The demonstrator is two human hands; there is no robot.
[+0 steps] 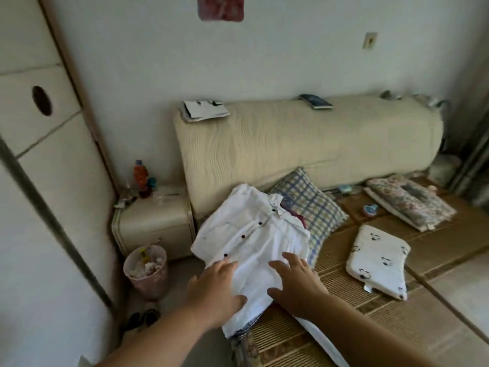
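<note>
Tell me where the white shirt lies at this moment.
In the head view, the white shirt lies at centre on the bed's left edge, under the left hand and right hand, partly over the plaid pillow.

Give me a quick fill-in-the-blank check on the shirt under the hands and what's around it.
1. The shirt is ____ with dark buttons.
2. The number of hands resting on it is ____: the left hand and the right hand.
3. Its collar end lies over the ____ pillow.
4. In the head view, the bin stands to the shirt's ____.
Missing words: white; two; checked; left.
</note>
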